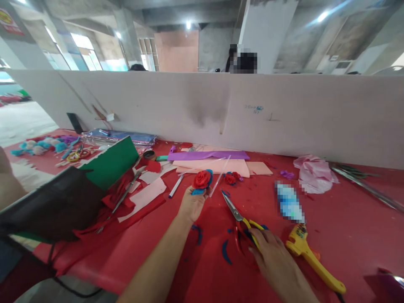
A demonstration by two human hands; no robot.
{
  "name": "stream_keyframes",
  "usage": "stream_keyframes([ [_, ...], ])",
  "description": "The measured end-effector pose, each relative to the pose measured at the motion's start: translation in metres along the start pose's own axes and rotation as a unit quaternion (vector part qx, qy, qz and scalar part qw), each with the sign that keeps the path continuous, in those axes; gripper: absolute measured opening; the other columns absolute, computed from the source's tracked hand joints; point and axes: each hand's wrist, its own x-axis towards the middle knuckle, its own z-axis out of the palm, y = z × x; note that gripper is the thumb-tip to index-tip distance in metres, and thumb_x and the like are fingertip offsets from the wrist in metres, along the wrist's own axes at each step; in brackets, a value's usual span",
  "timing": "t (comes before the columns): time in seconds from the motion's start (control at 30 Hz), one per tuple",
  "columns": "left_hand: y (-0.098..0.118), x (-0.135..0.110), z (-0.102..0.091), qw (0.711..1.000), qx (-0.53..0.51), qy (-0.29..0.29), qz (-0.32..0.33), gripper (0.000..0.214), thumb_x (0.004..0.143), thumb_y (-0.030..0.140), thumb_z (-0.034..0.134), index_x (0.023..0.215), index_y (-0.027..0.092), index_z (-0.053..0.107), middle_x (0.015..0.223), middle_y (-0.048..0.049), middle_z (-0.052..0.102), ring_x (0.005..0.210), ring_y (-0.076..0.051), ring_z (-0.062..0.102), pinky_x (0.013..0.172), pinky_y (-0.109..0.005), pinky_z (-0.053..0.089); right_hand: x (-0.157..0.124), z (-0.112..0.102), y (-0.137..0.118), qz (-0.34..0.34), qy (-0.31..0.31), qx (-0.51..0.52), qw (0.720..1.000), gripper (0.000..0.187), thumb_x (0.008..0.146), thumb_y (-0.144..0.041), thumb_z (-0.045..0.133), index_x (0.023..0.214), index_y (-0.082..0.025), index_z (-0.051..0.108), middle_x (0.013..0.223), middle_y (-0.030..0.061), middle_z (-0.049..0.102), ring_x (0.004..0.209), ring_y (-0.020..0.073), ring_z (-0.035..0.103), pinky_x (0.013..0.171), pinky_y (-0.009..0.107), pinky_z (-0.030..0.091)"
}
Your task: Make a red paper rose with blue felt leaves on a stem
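My left hand (193, 205) pinches a red fabric-like rose (202, 179) with blue petals around its base, raised over the table. My right hand (273, 248) is at the yellow handle of a pair of scissors (235, 208), with the handle between thumb and fingers. The blades point away to the upper left. Partly under the scissors is a red-handled tool (237, 240); its kind is hidden. Blue scraps (226, 252) lie near my hands. Just beyond the scissors sits another red flower (231, 178) with blue edges.
A yellow glue gun (311, 256) lies at the right. Pink sheets (211, 167) and a purple strip (208, 155) lie at the back, a marker (176, 186) before them. At the left stand a green board (110, 164) and a dark bag (53, 202). A white partition (151, 105) closes the far side.
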Motion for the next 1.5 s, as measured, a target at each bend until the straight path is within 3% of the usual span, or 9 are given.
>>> stream_keyframes([
  [0.2, 0.002, 0.005, -0.009, 0.991, -0.101, 0.017, -0.082, 0.016, 0.058, 0.016, 0.081, 0.064, 0.015, 0.067, 0.068, -0.0015, 0.069, 0.066, -0.012, 0.064, 0.072, -0.028, 0.051, -0.007, 0.028, 0.008, -0.022, -0.016, -0.049, 0.998, 0.038, 0.083, -0.008, 0.038, 0.113, -0.019, 0.061, 0.105, 0.0138, 0.065, 0.081, 0.0249, 0.068, 0.069, 0.036, 0.055],
  [0.4, 0.018, 0.019, -0.024, 0.993, -0.066, 0.09, -0.028, 0.025, 0.053, 0.015, 0.084, 0.071, 0.013, 0.067, 0.066, -0.0012, 0.069, 0.064, -0.011, 0.065, 0.071, -0.026, 0.051, -0.004, 0.015, -0.006, 0.025, -0.076, -0.132, 0.988, 0.039, 0.086, -0.009, 0.038, 0.117, -0.019, 0.058, 0.104, 0.0139, 0.063, 0.075, 0.0246, 0.069, 0.063, 0.034, 0.052],
  [0.53, 0.033, 0.025, -0.032, 0.991, -0.067, 0.113, -0.01, 0.023, 0.055, 0.015, 0.084, 0.068, 0.012, 0.066, 0.064, -0.0012, 0.069, 0.062, -0.01, 0.065, 0.068, -0.023, 0.05, 0.001, 0.015, -0.008, 0.03, -0.072, -0.145, 0.986, 0.041, 0.083, -0.005, 0.04, 0.116, -0.02, 0.058, 0.107, 0.0139, 0.06, 0.076, 0.023, 0.069, 0.06, 0.029, 0.05],
  [0.73, 0.034, 0.028, -0.035, 0.979, -0.106, 0.149, -0.092, 0.015, 0.065, 0.007, 0.076, 0.066, 0.014, 0.063, 0.064, -0.0006, 0.068, 0.061, -0.01, 0.064, 0.065, -0.023, 0.051, 0.018, 0.01, -0.011, 0.069, -0.122, -0.129, 0.982, 0.036, 0.088, -0.011, 0.037, 0.118, -0.017, 0.057, 0.104, 0.0151, 0.059, 0.07, 0.0245, 0.07, 0.055, 0.032, 0.047],
  [0.9, 0.028, 0.024, -0.028, 0.967, -0.117, 0.128, -0.188, 0.01, 0.072, 0.008, 0.071, 0.067, 0.014, 0.063, 0.065, -0.002, 0.068, 0.059, -0.011, 0.064, 0.063, -0.025, 0.053, 0.027, 0.003, -0.009, 0.116, -0.158, -0.115, 0.974, 0.034, 0.09, -0.019, 0.037, 0.117, -0.021, 0.057, 0.106, 0.0141, 0.057, 0.068, 0.0246, 0.07, 0.05, 0.031, 0.042],
  [1.07, 0.022, 0.021, -0.026, 0.952, -0.127, 0.139, -0.24, 0.01, 0.076, 0.006, 0.065, 0.069, 0.013, 0.063, 0.068, -0.0033, 0.069, 0.059, -0.012, 0.065, 0.061, -0.025, 0.053, 0.038, -0.009, -0.017, 0.09, -0.072, -0.093, 0.989, 0.03, 0.091, -0.025, 0.036, 0.105, -0.02, 0.062, 0.099, 0.0139, 0.063, 0.067, 0.0238, 0.069, 0.052, 0.031, 0.04],
  [1.23, 0.019, 0.021, -0.03, 0.957, -0.125, 0.102, -0.24, 0.01, 0.076, 0.007, 0.066, 0.069, 0.014, 0.062, 0.068, -0.0029, 0.068, 0.059, -0.012, 0.065, 0.062, -0.026, 0.054, 0.058, -0.025, -0.043, 0.079, -0.022, 0.06, 0.995, 0.03, 0.09, -0.044, 0.041, 0.077, -0.026, 0.06, 0.07, 0.0021, 0.068, 0.064, 0.023, 0.067, 0.05, 0.028, 0.038],
  [1.4, 0.019, 0.019, -0.029, 0.964, -0.122, 0.073, -0.226, 0.01, 0.075, 0.006, 0.066, 0.071, 0.014, 0.061, 0.068, -0.0016, 0.066, 0.062, -0.012, 0.065, 0.065, -0.027, 0.055, 0.086, -0.016, -0.059, -0.02, 0.049, 0.149, 0.987, 0.02, 0.08, -0.03, 0.049, 0.09, -0.022, 0.065, 0.094, 0.0078, 0.071, 0.085, 0.0247, 0.065, 0.073, 0.035, 0.048],
  [1.5, 0.021, 0.018, -0.028, 0.966, -0.107, 0.066, -0.227, 0.01, 0.075, 0.007, 0.066, 0.071, 0.014, 0.06, 0.069, -0.0016, 0.065, 0.062, -0.012, 0.065, 0.064, -0.027, 0.055, 0.093, -0.006, -0.064, 0.009, 0.025, 0.152, 0.988, 0.018, 0.082, -0.031, 0.049, 0.08, -0.021, 0.064, 0.08, 0.0075, 0.07, 0.078, 0.0246, 0.065, 0.071, 0.036, 0.049],
])
